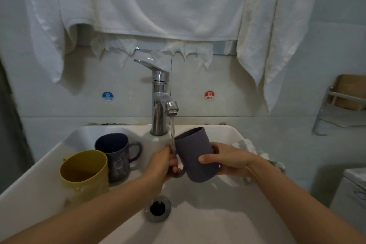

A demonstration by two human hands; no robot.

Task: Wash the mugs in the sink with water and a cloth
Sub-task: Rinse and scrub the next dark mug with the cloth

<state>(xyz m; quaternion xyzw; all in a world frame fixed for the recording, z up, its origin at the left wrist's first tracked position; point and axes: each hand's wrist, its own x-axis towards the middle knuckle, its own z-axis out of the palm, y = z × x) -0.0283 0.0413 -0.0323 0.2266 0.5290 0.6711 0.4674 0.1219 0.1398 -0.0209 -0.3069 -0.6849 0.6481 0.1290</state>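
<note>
Above the white sink (208, 222) I hold a grey-blue mug (193, 156), tilted slightly, under the water running from the chrome tap (160, 105). My right hand (229, 161) grips its body from the right. My left hand (162, 164) curls round its handle, and the stream falls on those fingers. A dark blue mug (115, 154) and a yellow mug (85, 172) stand upright at the sink's left side. A white and grey cloth (255, 152) lies on the right rim, partly hidden behind my right hand.
The drain (157, 208) lies open in the basin below the mug. White towels (150, 2) hang on the wall above the tap. A metal rack (340, 109) holding a brown item is fixed to the right wall. A white appliance (354, 190) stands at the lower right.
</note>
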